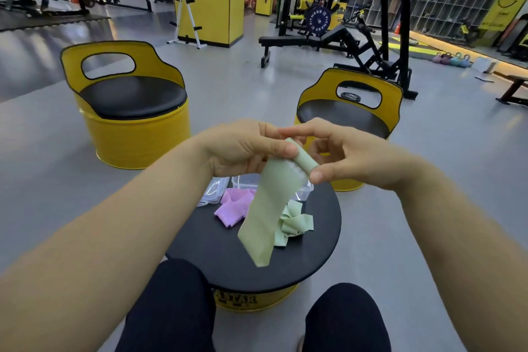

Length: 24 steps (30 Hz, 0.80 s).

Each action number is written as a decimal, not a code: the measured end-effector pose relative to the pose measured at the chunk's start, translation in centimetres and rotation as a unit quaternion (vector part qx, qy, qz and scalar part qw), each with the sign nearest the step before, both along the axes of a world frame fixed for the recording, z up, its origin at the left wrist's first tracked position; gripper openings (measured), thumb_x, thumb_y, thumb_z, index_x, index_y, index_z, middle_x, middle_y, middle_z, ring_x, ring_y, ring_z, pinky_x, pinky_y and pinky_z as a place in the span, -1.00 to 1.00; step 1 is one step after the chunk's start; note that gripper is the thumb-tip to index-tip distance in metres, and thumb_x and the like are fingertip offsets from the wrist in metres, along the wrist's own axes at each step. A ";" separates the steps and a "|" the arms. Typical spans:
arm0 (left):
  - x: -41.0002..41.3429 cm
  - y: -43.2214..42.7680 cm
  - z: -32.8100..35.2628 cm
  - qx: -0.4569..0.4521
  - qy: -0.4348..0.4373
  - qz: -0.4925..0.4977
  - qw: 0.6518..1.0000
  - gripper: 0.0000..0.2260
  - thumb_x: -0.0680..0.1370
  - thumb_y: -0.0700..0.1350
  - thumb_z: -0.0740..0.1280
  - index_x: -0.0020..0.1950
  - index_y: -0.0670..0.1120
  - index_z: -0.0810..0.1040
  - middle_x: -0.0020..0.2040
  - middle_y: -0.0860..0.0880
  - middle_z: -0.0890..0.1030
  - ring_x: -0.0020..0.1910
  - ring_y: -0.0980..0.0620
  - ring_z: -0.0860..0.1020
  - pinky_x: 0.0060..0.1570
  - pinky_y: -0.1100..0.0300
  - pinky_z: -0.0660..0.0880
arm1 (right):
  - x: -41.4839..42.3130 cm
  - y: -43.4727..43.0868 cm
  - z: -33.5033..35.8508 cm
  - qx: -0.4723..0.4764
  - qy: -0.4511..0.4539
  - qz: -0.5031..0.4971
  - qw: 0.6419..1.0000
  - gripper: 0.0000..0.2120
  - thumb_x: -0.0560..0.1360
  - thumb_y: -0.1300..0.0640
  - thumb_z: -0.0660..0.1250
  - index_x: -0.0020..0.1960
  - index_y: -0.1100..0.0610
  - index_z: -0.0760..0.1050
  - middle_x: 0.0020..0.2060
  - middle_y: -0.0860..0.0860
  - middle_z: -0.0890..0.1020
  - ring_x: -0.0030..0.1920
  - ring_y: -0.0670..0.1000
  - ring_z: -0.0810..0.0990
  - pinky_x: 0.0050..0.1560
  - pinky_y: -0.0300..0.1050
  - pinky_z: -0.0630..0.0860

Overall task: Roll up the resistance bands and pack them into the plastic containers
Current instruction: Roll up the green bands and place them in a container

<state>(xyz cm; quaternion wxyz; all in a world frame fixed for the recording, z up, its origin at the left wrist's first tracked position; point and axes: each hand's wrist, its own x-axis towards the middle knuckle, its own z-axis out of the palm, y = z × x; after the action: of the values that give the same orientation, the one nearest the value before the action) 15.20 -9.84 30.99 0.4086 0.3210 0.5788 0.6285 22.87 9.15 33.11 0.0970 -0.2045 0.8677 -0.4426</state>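
On the round black worktop [200,251], clear plastic containers [245,180] sit at the far edge, with a purple band [233,208] and a green heap [294,226] lying unrolled just before them. Above, the left hand [243,148] and right hand [351,157] both pinch the held green band [268,208]. Only its top is rolled and a long tail hangs, so the task looks barely begun.

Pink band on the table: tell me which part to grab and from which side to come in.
Pinch the near loose end of the pink band, the flap lying flat on the black table. Come from above on the near left side: the clear containers crowd its far edge, and the green band hangs across its right. That end looks free to lift.
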 end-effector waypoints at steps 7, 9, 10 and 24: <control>0.3 0.3 -1.0 -0.003 -0.012 -0.054 0.998 -0.79 0.19 -0.06 0.52 -0.22 -0.09 0.71 -0.25 -0.02 0.69 -0.27 0.10 0.66 -0.24 0.28 0.58 | 0.3 -0.3 -0.3 0.005 0.036 0.005 0.999 -0.48 0.17 0.01 0.58 0.11 -0.07 0.58 -0.01 -0.19 0.42 -0.10 0.08 0.40 -0.09 -0.10 0.48; 0.3 0.3 -1.4 -0.002 -0.013 -0.067 0.998 -0.66 0.15 0.02 0.59 -0.17 -0.11 0.70 -0.22 -0.04 0.69 -0.24 0.07 0.66 -0.20 0.25 0.59 | 0.5 -0.3 -0.5 0.004 0.044 0.004 0.999 -0.52 0.17 -0.01 0.56 0.09 -0.08 0.58 0.06 -0.13 0.44 -0.01 0.17 0.43 -0.10 -0.04 0.51; 0.3 0.3 -1.5 -0.006 -0.011 -0.062 0.998 -0.63 0.14 0.04 0.60 -0.17 -0.13 0.70 -0.22 -0.05 0.69 -0.24 0.06 0.66 -0.20 0.23 0.59 | 0.6 -0.3 -0.5 0.004 0.046 0.002 0.999 -0.53 0.18 -0.01 0.55 0.08 -0.07 0.58 0.08 -0.14 0.46 -0.01 0.16 0.44 -0.12 -0.06 0.51; 0.6 1.1 -2.6 0.042 -0.009 0.164 0.986 -0.74 0.29 -0.17 0.40 -0.06 -0.23 0.63 -0.18 -0.11 0.68 -0.22 0.01 0.66 -0.21 0.22 0.60 | 0.9 0.3 -2.2 -0.123 0.024 -0.120 0.985 -0.58 0.38 0.33 0.43 0.16 0.00 0.49 -0.08 -0.02 0.63 -0.18 -0.06 0.63 -0.11 -0.17 0.61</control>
<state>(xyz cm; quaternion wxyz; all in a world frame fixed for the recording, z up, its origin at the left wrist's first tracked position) 15.76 -8.78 28.38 0.2914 0.2328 0.5933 0.7134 23.79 9.40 30.93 -0.0038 -0.1198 0.8271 -0.5492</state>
